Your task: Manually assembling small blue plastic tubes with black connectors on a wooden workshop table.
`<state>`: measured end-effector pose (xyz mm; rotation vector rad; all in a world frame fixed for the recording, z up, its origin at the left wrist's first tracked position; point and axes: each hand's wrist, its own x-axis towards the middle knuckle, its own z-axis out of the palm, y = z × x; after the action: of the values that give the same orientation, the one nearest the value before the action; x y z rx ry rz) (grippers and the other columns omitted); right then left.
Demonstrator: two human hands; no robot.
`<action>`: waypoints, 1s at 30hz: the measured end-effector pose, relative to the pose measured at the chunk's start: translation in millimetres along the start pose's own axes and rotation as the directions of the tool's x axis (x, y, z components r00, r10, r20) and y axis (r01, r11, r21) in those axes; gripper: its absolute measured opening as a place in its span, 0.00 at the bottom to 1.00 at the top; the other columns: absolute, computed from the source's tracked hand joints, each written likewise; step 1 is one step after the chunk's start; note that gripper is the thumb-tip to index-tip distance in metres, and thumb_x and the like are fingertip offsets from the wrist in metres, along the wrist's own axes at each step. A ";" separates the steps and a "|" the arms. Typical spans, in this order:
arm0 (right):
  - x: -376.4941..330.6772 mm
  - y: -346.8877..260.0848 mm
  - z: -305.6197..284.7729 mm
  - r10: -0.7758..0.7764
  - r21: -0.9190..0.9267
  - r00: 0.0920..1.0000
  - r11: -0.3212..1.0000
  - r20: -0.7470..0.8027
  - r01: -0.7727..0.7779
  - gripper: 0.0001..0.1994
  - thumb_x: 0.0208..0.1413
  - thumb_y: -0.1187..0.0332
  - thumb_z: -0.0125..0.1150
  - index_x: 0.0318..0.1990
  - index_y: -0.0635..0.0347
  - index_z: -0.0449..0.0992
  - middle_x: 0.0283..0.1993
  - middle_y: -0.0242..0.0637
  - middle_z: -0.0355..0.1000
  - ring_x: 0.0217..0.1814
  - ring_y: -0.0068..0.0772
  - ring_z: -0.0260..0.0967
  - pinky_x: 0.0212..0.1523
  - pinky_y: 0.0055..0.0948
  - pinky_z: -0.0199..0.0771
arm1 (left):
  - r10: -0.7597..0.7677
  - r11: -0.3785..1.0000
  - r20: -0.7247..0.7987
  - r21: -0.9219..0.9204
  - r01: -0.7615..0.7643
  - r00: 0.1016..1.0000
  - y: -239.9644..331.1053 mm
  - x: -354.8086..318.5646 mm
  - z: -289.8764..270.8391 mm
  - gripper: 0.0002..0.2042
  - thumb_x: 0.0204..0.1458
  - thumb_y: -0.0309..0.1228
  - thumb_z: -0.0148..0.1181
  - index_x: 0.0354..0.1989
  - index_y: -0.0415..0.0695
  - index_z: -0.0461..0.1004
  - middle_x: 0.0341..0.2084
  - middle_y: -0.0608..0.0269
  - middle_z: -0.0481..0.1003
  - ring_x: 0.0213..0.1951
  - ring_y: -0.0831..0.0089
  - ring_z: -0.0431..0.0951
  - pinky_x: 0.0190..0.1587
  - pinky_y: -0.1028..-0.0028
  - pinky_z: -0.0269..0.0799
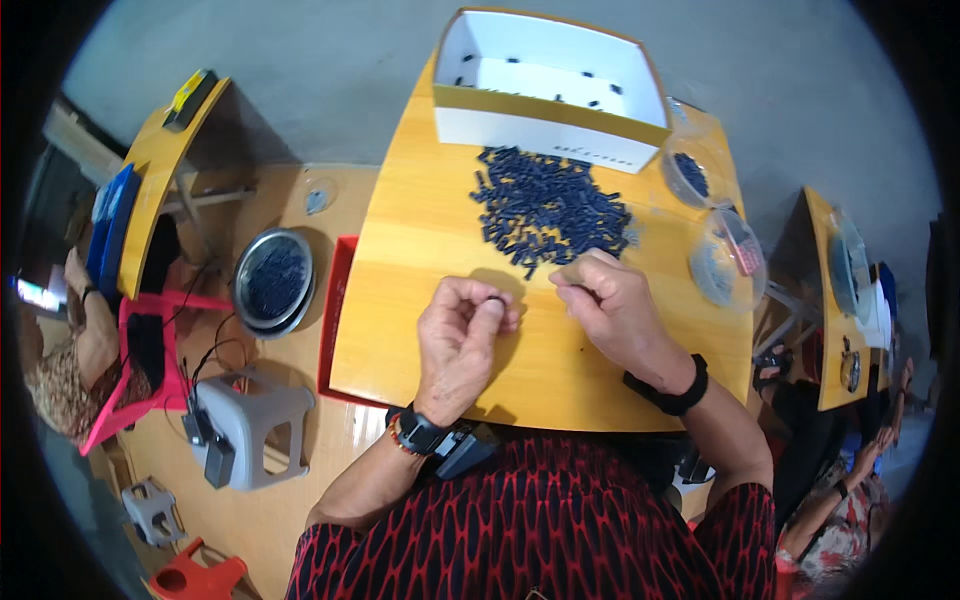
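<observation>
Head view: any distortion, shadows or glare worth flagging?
In the head view, black fisheye rim, and the yellow wood-grain tabletop has a bowed front edge; soft shadow beside the person's left hand; the small bright screen at far left is washed out; in the heap of short dark-blue pieces, many merge.

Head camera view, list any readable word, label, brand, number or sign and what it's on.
No text can be read.
White-and-gold box: dark marks low on its front, too small to tell whether they are lettering.
Yellow-and-black object, upper left: too small to read.
Glowing patch, far left: blurred.
Small dark pieces: no lettering can be made out.
</observation>
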<state>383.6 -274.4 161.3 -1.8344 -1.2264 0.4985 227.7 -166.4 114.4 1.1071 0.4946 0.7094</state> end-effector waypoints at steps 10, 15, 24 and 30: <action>-10.8 47.2 -51.8 0.160 -0.067 0.936 0.980 -0.314 -0.190 0.04 0.56 0.77 0.57 0.36 0.69 0.72 0.31 0.49 0.72 0.31 0.42 0.71 0.33 0.34 0.70 | 0.002 0.988 0.037 0.154 -0.008 0.999 2.3 0.0 -5.6 0.06 0.58 0.22 0.58 0.42 0.38 0.70 0.30 0.68 0.70 0.27 0.81 0.72 0.31 0.79 0.73; -12.5 65.4 -58.2 -0.004 -0.279 0.948 0.956 -0.318 -0.090 0.04 0.53 0.78 0.57 0.35 0.69 0.70 0.31 0.51 0.70 0.35 0.50 0.70 0.35 0.39 0.69 | -0.002 0.991 0.011 0.135 0.000 1.000 -1.0 0.3 -5.8 0.06 0.57 0.21 0.59 0.41 0.38 0.70 0.29 0.68 0.70 0.26 0.81 0.72 0.30 0.79 0.73; -4.6 54.9 -56.8 0.021 -0.284 0.978 0.956 -0.207 -0.080 0.04 0.52 0.76 0.59 0.29 0.66 0.71 0.32 0.49 0.69 0.36 0.54 0.68 0.37 0.42 0.68 | -0.012 0.992 -0.001 0.123 0.012 1.000 -1.1 0.1 -5.8 0.06 0.56 0.21 0.60 0.39 0.38 0.70 0.27 0.68 0.70 0.25 0.81 0.72 0.29 0.79 0.73; -2.4 56.0 -55.6 -0.010 -0.416 0.989 0.908 -0.145 -0.052 0.05 0.52 0.73 0.59 0.28 0.65 0.72 0.31 0.49 0.69 0.35 0.55 0.69 0.37 0.45 0.69 | -0.016 0.985 0.030 0.174 0.010 0.999 -0.7 -0.2 -6.9 0.05 0.56 0.20 0.60 0.39 0.37 0.72 0.29 0.67 0.72 0.27 0.81 0.73 0.30 0.79 0.73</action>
<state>452.8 -309.1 146.1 -2.2018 -1.2848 0.1090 223.1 -162.4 111.1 1.2751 0.5444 0.6456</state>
